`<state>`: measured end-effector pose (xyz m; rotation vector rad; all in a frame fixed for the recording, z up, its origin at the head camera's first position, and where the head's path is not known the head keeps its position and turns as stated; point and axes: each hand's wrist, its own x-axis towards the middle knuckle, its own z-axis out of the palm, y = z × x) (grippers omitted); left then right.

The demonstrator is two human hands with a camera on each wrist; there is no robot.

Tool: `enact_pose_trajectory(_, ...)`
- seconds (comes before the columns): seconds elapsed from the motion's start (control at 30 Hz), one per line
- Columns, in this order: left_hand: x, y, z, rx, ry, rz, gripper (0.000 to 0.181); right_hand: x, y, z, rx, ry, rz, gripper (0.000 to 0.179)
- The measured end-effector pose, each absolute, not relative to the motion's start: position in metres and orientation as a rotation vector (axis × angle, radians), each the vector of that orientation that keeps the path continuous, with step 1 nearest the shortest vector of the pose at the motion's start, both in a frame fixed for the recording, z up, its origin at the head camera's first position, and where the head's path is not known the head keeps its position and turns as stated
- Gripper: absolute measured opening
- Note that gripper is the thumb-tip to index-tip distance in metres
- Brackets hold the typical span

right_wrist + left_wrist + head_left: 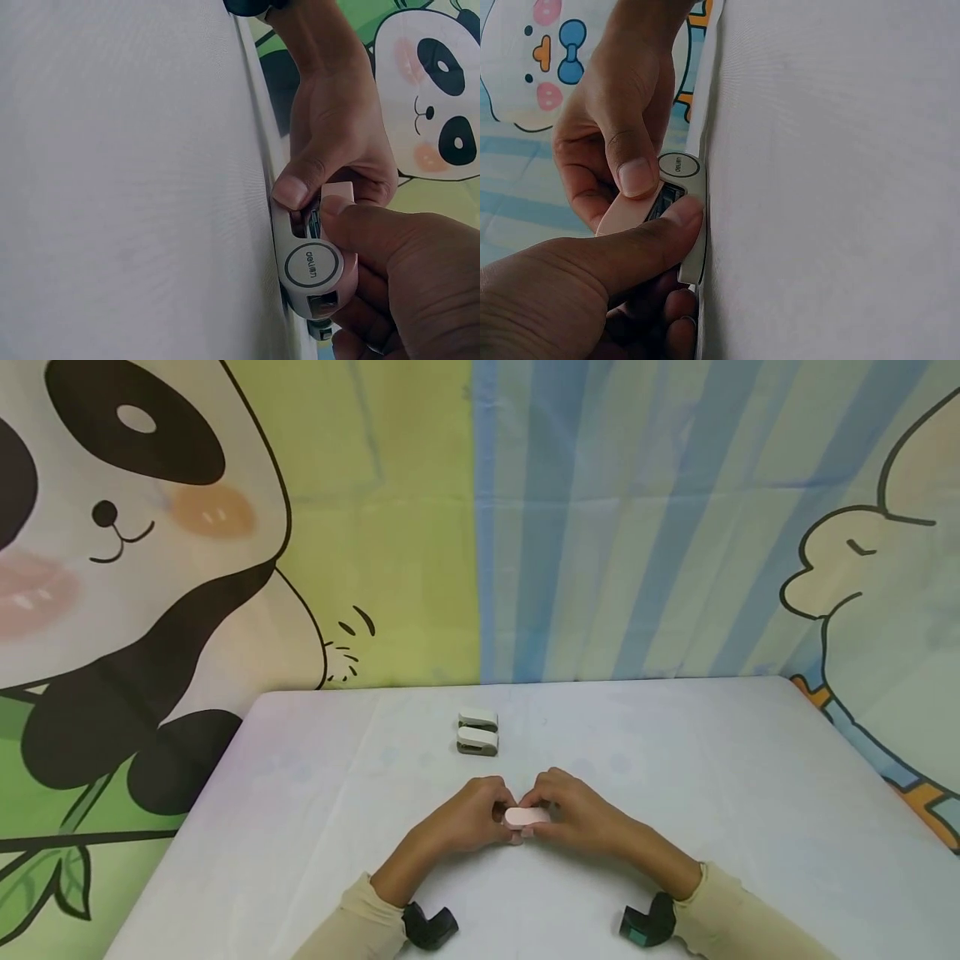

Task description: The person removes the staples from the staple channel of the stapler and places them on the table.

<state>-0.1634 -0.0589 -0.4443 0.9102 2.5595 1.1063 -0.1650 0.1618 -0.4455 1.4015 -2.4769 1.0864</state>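
Observation:
A small pink-and-white stapler (527, 817) is held between both hands, low over the white table. My left hand (472, 816) grips one end, its thumb pressing along the pale body in the left wrist view. My right hand (576, 811) grips the other end; in the right wrist view its thumb rests on the pink lever. Dark metal parts show between lever and body beside a round logo disc (313, 264). Fingers hide the stapler's underside.
Two white-and-grey staplers (477, 741) sit side by side on the table (675, 752), beyond the hands. Black devices (430, 927) are worn at both wrists. A printed cloth (600, 527) with a panda stands behind the table's far edge.

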Motion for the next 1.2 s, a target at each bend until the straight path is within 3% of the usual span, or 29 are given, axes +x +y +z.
enact_pose_trajectory(0.8, -0.160, -0.061, -0.453, 0.909, 2.542, 1.201, 0.025, -0.157, 0.166, -0.453, 1.325, -2.419, 1.167, 0.022)
enact_pose_trajectory(1.2, -0.159, -0.061, -0.449, 0.930, 2.543, 1.179, 0.021, -0.158, 0.173, -0.435, 1.301, -2.616, 1.259, 0.029)
